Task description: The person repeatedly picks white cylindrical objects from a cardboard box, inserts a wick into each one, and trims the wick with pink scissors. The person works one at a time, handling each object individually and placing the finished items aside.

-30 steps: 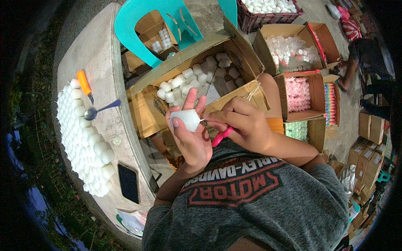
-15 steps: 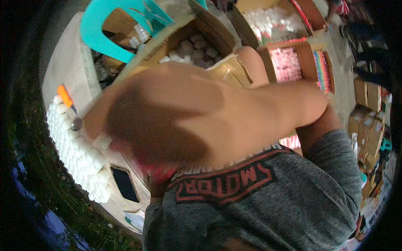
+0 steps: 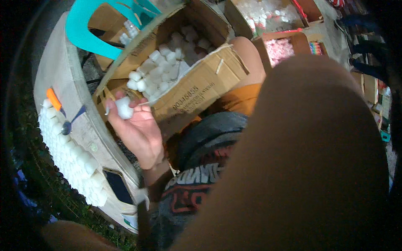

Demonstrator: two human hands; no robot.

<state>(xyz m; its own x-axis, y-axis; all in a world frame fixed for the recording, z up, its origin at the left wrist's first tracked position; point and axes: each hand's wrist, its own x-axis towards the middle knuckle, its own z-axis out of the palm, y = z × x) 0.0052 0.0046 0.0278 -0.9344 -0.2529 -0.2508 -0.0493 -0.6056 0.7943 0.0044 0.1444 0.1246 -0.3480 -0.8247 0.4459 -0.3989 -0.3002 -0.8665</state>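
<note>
Left hand (image 3: 141,129) clamping white cylinder (image 3: 124,108) between thumb and fingers, near left end of carton (image 3: 200,85); right forearm (image 3: 289,142) filling foreground, right hand not showing, fingers' state untellable.

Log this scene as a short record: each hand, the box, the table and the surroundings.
Left hand: holding a white candle near the cardboard box
Right hand: out of view; the right arm fills the picture's lower right
Cardboard box: open, loose white candles inside
Table: candle rows, an orange-handled cutter, a spoon, a dark phone
Chair: teal, upper left
Pink pieces: in another box, upper right
</note>
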